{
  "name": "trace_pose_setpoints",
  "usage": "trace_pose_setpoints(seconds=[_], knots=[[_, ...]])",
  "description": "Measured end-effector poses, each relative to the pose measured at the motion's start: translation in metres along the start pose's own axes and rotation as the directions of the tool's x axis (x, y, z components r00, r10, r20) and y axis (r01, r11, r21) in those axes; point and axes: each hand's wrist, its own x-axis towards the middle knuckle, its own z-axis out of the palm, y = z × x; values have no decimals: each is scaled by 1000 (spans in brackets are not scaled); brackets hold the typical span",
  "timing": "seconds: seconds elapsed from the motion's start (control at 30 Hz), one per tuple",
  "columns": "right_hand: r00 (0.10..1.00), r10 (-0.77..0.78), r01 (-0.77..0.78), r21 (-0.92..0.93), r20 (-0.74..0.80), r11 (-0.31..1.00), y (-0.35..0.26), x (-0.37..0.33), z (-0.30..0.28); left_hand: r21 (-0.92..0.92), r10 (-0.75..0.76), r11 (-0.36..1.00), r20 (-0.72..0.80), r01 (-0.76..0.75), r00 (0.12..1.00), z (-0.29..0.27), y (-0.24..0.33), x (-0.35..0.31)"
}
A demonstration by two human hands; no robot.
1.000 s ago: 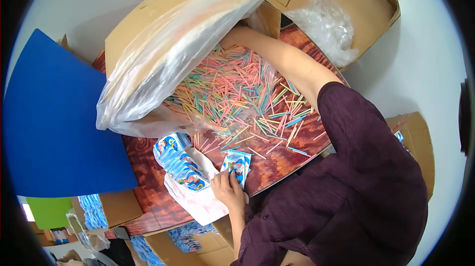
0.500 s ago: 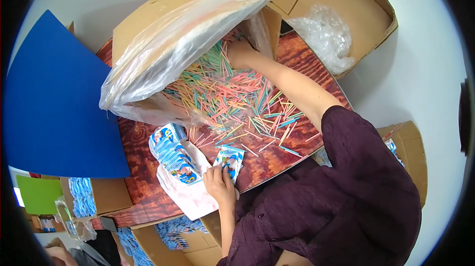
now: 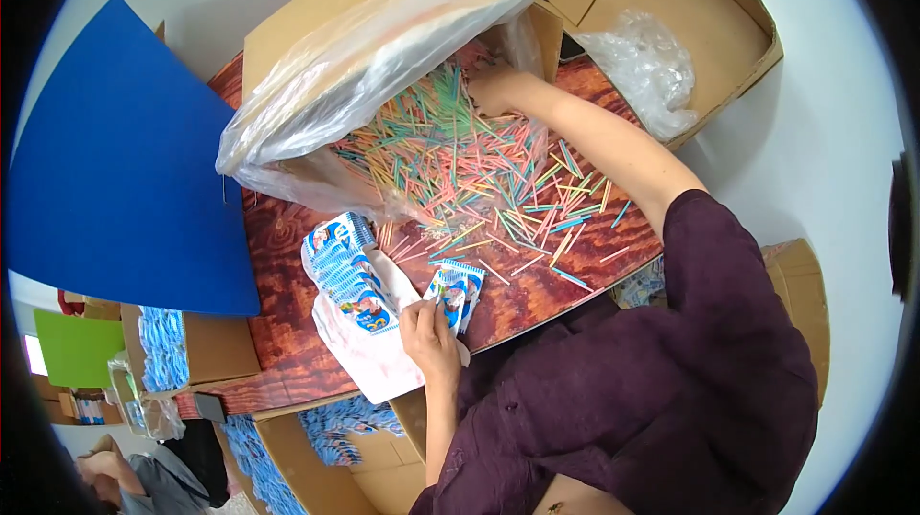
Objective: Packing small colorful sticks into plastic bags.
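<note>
My left hand point(image 3: 431, 335) is closed at the near edge of a small blue-and-white packet point(image 3: 460, 290), its fingertips pinching at that edge. A row of overlapping packets of the same kind point(image 3: 350, 275) lies just to the left, on a white cloth point(image 3: 359, 352). My right hand point(image 3: 494, 91) reaches far forward into a heap of thin pink, green, yellow and blue sticks point(image 3: 460, 156). Its fingers are mostly hidden among them. The sticks spill out of a cardboard box point(image 3: 316, 2) tipped on its side and lined with a clear plastic bag point(image 3: 287, 122).
Loose sticks are scattered over the red wood-patterned table point(image 3: 287, 347). A blue board point(image 3: 125, 180) stands at the left. Open boxes holding blue packets point(image 3: 161, 347) sit below it. At the back right, another carton point(image 3: 719, 36) has crumpled plastic. A person point(image 3: 125, 477) is at lower left.
The whole scene has shifted slightly right and up in the picture. My left hand stays at the packet and my right hand stays in the heap.
</note>
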Motion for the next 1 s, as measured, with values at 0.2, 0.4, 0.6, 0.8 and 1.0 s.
trace_pose_setpoints(seconds=[0.2,0.4,0.6,0.8,1.0], knots=[[973,-11,12,1,-230,1000,4,-27,-8,-69,-26,997,-107,19,994,-3,2,1],[891,242,64,634,-384,771,-28,-17,17,-97,40,994,-50,-44,998,-7,16,7],[661,315,-149,292,-681,945,-48,15,50,-138,36,990,-37,-41,999,-2,21,7],[868,298,-166,333,-398,928,-32,27,39,-147,5,989,-42,-11,999,-3,18,5],[796,472,-125,659,-380,742,-9,31,34,-138,-11,990,-40,5,999,-3,8,5]])
